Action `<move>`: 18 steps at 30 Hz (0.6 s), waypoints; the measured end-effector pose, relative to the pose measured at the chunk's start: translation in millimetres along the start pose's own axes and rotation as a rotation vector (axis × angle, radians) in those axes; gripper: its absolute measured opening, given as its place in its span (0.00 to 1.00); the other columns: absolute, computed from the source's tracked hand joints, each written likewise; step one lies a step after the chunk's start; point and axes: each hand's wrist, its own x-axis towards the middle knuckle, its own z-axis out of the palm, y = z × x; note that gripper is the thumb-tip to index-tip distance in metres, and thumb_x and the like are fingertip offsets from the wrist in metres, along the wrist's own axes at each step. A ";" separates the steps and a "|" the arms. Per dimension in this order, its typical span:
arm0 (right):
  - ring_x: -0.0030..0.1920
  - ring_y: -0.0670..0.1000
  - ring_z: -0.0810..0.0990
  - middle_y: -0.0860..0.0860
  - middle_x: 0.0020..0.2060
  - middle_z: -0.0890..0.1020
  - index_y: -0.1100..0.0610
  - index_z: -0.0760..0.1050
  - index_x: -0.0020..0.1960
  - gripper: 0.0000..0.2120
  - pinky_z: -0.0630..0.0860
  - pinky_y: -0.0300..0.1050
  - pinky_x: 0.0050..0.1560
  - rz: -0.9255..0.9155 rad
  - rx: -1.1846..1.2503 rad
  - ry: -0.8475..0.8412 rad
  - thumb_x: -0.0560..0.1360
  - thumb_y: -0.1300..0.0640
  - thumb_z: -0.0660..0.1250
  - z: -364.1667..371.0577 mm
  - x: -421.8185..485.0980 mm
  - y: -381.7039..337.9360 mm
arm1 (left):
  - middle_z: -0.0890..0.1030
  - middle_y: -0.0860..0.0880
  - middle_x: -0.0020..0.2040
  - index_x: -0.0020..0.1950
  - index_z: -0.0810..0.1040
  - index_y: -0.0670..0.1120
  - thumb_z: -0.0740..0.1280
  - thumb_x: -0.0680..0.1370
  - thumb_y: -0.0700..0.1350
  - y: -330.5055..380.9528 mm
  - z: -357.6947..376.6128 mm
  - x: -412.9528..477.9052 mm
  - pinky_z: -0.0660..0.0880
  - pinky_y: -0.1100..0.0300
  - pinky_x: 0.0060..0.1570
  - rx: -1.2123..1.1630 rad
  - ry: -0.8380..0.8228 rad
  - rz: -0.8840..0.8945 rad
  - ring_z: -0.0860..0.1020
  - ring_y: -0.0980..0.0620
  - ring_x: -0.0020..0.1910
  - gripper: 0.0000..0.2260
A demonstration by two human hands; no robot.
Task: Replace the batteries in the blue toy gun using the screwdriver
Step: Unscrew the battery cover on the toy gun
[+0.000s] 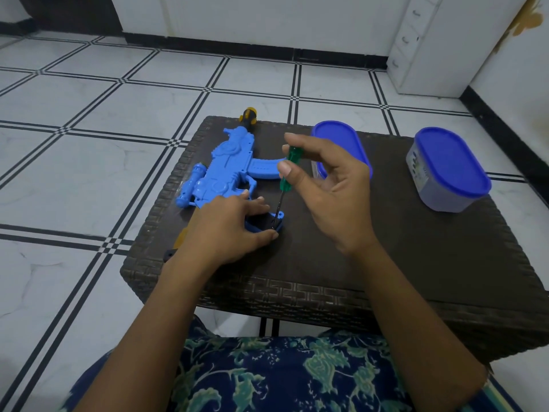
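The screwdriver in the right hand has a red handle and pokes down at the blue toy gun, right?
No: in the head view the screwdriver has a green handle, not red. It does poke at the blue toy gun.

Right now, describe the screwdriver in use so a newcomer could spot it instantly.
On the dark woven table, look just right of the blue toy gun. The screwdriver stands nearly upright in the right hand, tip down at the gun's grip. Its green handle sets it apart from the blue gun and blue-lidded tubs.
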 end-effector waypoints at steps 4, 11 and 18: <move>0.52 0.55 0.79 0.61 0.48 0.80 0.58 0.79 0.57 0.17 0.81 0.41 0.46 0.009 0.027 0.017 0.70 0.68 0.75 3.2 -0.6 0.7 | 0.72 0.57 0.70 0.65 0.75 0.62 0.66 0.65 0.68 -0.1 -0.1 -0.6 0.68 0.47 0.66 0.001 -0.004 0.000 0.67 0.52 0.72 0.29; 0.48 0.59 0.79 0.61 0.46 0.78 0.58 0.79 0.56 0.17 0.81 0.41 0.46 0.008 0.035 0.008 0.70 0.70 0.74 9.8 -3.3 1.0 | 0.72 0.57 0.70 0.64 0.75 0.63 0.62 0.62 0.70 0.9 -0.3 -1.0 0.69 0.49 0.65 0.014 0.000 -0.024 0.68 0.53 0.71 0.32; 0.47 0.56 0.80 0.58 0.45 0.79 0.59 0.79 0.56 0.16 0.80 0.38 0.45 -0.047 -0.050 0.045 0.70 0.69 0.74 5.2 -1.0 -2.3 | 0.72 0.57 0.70 0.64 0.75 0.62 0.64 0.63 0.69 0.7 -0.5 -1.4 0.68 0.48 0.66 -0.003 0.005 -0.015 0.68 0.52 0.71 0.30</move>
